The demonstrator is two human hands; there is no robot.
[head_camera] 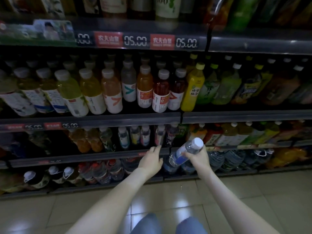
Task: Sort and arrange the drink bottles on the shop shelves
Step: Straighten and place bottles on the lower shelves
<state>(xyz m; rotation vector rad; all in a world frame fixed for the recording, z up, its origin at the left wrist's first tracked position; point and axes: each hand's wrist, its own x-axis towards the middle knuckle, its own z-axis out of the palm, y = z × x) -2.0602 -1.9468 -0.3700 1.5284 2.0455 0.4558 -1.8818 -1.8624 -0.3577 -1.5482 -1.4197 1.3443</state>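
My right hand (197, 157) grips a clear water bottle (185, 152) with a white cap and blue label, tilted with the cap up to the right, in front of the lower shelf. My left hand (152, 159) reaches with relaxed fingers toward the lower shelf's front rail (101, 157); its fingertips are close to the base of a small pink-labelled bottle (160, 135), and I cannot tell if they touch it. Beside that bottle stands a dark-labelled one (171, 135). Several small clear bottles (135, 135) stand to the left.
The middle shelf (91, 120) holds rows of yellow, orange and red drinks with white caps, green tea bottles on the right. Large water jugs (236, 159) and red-labelled bottles (101, 171) fill the bottom shelf. Tiled floor (152, 200) lies in front.
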